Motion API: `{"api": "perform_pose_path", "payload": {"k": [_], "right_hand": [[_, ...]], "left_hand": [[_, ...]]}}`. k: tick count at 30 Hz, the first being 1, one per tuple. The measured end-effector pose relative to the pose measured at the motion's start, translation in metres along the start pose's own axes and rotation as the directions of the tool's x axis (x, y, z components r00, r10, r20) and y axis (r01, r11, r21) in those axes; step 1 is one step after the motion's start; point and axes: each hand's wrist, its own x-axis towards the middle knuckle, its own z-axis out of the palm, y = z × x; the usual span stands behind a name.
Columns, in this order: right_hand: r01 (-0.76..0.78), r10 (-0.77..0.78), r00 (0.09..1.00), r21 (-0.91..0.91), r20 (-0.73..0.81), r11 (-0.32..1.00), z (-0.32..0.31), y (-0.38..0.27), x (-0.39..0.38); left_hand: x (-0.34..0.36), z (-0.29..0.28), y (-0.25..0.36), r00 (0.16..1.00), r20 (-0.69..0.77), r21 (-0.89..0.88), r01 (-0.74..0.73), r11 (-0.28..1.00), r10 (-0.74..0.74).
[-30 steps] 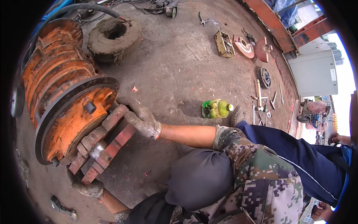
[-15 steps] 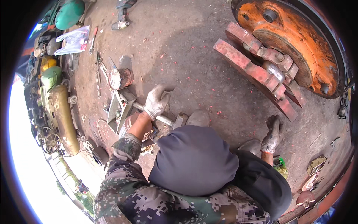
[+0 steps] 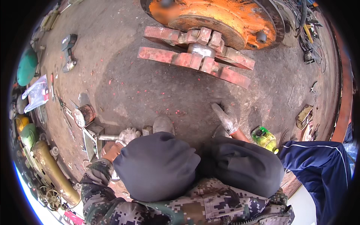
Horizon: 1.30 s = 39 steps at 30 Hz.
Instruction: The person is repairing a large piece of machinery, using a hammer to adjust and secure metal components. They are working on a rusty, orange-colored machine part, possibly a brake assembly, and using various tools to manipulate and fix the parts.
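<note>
My left hand (image 3: 128, 135), in a pale work glove, is closed around the metal handle of a hammer (image 3: 108, 137). The hammer's block-shaped head (image 3: 147, 130) rests by the toe of my left shoe (image 3: 163, 124). My right hand (image 3: 226, 120), gloved too with dark fingertips, reaches low over the ground with its fingers stretched out, holding nothing. Ahead lies a red metal assembly of two thick bars (image 3: 195, 61) with a shiny steel part (image 3: 201, 50) between them. It sits against a large orange round housing (image 3: 225, 18).
A metal toolbox (image 3: 90, 140), a rusty can (image 3: 84, 115) and wrenches (image 3: 66, 112) lie at left, with a cordless impact wrench (image 3: 69, 52) beyond. A green-yellow bottle (image 3: 264, 138) stands right of my hand. Another person's dark blue trouser leg (image 3: 318, 161) is close at right.
My view has swung right, so the scene sits further left. My left hand has closed on the hammer handle. My right hand's fingers now stretch forward-left. A person's leg has come into view.
</note>
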Motion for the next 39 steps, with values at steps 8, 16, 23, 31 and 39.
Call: {"api": "perform_pose_path", "payload": {"k": [8,16,23,31,39], "right_hand": [[0.014,-0.011,0.999,-0.064,0.051,0.998,0.005,0.017,-0.003],[0.071,0.055,0.893,-0.261,0.447,0.963,0.014,-0.045,-0.003],[-0.158,0.026,0.849,0.207,0.527,0.965,0.027,-0.089,-0.006],[0.194,-0.076,0.881,-0.211,0.467,0.958,0.018,-0.092,-0.004],[0.233,-0.034,0.961,-0.741,0.274,0.629,0.03,-0.095,-0.016]], "left_hand": [[-0.018,-0.082,-0.017,0.997,-0.064,0.117,-0.042,0.992,0.049],[0.005,-0.156,0.011,0.789,-0.601,-0.309,-0.083,0.947,-0.126],[0.043,-0.191,0.127,0.79,-0.61,-0.793,-0.607,0.055,-0.059],[0.056,-0.169,0.17,0.859,-0.497,-0.778,-0.378,-0.502,0.125],[0.055,-0.164,0.165,0.707,-0.707,-0.702,-0.706,0.091,0.028]]}}
